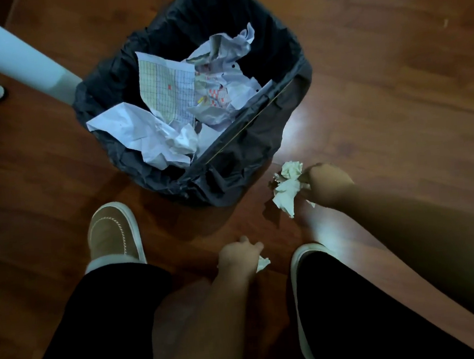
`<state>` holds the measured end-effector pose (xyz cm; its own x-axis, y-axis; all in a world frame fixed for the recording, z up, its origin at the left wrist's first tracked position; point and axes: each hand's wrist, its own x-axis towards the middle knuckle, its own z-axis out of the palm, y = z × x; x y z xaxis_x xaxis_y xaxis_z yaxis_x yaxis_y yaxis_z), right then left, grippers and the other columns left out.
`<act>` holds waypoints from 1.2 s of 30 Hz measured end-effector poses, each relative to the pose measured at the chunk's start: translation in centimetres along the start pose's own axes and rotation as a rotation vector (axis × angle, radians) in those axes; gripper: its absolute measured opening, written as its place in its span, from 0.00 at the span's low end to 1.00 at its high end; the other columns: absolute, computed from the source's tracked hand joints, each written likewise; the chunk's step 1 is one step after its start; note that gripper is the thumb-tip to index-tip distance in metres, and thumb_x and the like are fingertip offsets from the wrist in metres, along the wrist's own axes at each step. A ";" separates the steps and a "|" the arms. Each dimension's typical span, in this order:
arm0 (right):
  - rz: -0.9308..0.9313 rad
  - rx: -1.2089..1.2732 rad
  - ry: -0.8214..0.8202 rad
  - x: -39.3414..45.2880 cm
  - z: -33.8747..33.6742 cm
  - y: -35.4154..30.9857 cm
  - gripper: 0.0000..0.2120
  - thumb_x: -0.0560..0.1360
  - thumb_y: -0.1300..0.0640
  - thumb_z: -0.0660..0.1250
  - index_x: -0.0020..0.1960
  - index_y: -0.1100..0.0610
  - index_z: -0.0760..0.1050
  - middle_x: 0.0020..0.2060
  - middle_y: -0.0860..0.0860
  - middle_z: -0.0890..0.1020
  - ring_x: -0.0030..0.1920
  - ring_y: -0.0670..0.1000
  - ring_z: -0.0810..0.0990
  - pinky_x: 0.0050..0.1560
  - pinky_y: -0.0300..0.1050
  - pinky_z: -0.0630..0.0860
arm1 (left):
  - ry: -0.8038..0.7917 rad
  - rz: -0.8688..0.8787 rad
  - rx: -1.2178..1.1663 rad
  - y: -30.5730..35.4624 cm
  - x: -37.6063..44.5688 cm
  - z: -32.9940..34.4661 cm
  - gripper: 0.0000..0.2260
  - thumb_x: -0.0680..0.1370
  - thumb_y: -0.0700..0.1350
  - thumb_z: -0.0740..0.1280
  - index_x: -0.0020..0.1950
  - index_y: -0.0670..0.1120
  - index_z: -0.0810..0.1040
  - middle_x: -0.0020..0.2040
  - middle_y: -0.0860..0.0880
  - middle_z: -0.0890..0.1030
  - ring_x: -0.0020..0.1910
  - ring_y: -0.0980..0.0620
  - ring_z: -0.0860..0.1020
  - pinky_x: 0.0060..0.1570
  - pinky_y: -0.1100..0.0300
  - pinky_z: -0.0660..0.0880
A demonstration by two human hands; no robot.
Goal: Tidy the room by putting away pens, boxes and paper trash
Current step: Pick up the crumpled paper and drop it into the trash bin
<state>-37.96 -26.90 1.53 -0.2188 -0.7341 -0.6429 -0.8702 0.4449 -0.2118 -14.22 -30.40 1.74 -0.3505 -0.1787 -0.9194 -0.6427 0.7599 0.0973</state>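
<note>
White table leg [12,53] at the far left, touching the bin's left corner. Next, the bin [282,123] lined with a black bag, sitting on the brown wood floor [391,48]. Inside the bin, a heap of crumpled paper [150,135], with one sheet of grid paper [168,90] lying on top near the middle.

Below the bin, a tan shoe [113,234] with a white edge, pointing up toward the bin's near side. Black trouser legs [99,323] lower down.

Right of the shoe and below the bin's near corner, the left hand [239,258]. Arm reaching down from the bottom edge, back of the hand up. Fingers curled in, pinching a small white paper scrap [262,263] that sticks out on the hand's right side.

Farther right, just off the bin's near right corner, the right hand [327,185]. Arm coming in from the lower right, stretched low toward the floor. Fingers closed around a crumpled white paper wad [288,186], which pokes out to the hand's left, close beside the bin but outside it. Hard to tell if the wad touches the floor.
</note>
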 end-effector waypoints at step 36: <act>-0.154 -0.062 0.318 -6.3 -21.7 -13.3 0.14 0.79 0.47 0.60 0.62 0.43 0.77 0.61 0.51 0.76 0.62 0.58 0.68 0.56 0.51 0.65 | 0.340 -0.226 -0.255 -7.4 -14.9 -22.5 0.28 0.83 0.59 0.48 0.80 0.57 0.42 0.81 0.45 0.49 0.78 0.36 0.48 0.73 0.42 0.53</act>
<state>-34.59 -39.35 24.33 -0.2006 -0.9174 -0.3438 -0.9266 0.2916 -0.2375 -19.58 -47.39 23.24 -0.3581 -0.5483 -0.7557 -0.8601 0.5087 0.0384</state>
